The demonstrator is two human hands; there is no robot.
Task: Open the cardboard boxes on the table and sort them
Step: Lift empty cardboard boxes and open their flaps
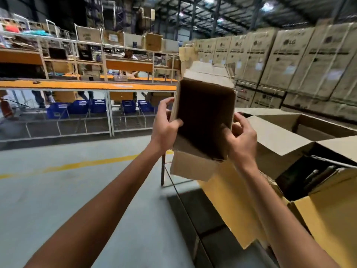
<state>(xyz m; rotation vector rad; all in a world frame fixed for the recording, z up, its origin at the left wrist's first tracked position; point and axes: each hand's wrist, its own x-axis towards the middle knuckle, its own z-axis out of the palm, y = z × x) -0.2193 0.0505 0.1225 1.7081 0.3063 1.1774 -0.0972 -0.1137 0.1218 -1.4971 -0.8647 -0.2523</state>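
Head view shows the box held up in the air, its open mouth turned to the camera, probably to check inside. The left hand clamps its left wall and the right hand its right wall, above the table edge beside larger opened cartons.

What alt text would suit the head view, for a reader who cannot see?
Two hands hold up a small cardboard box, its open end facing the camera: the left hand grips its left wall, the right hand its lower right corner. A larger open box stands at right, stacked cartons behind it, orange shelving at left.
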